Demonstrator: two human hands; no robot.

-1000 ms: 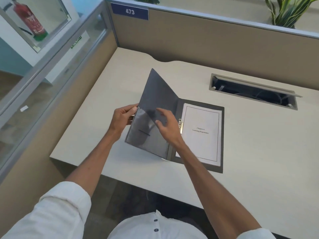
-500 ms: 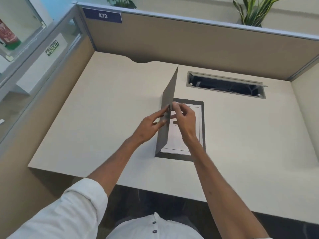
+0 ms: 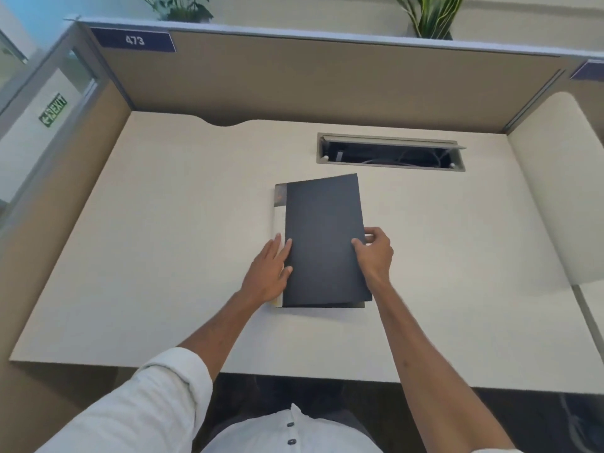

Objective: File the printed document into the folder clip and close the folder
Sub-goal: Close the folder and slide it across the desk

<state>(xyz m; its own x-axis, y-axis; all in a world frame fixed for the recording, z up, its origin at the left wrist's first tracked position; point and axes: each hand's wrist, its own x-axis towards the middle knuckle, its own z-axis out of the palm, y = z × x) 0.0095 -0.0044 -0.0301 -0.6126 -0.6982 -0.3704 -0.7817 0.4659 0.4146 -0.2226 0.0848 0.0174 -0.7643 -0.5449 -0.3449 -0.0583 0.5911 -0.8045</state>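
The dark grey folder (image 3: 323, 240) lies on the cream desk (image 3: 163, 256) with its front cover folded down over the inside. The printed document is hidden beneath the cover. A pale strip along the spine (image 3: 278, 223) shows at the folder's left edge. My left hand (image 3: 269, 273) rests flat with spread fingers on the folder's left edge. My right hand (image 3: 374, 253) pinches the cover's right edge between thumb and fingers.
An open cable tray slot (image 3: 390, 153) is set into the desk behind the folder. Tan partition walls (image 3: 294, 83) enclose the desk at the back and left. A rounded chair back or panel (image 3: 568, 191) stands at the right. Potted plants (image 3: 428, 14) sit above the partition.
The front cover swung from open at the left, through upright, down onto the document. My left hand shifted from the cover to the spine edge, and the view rose.
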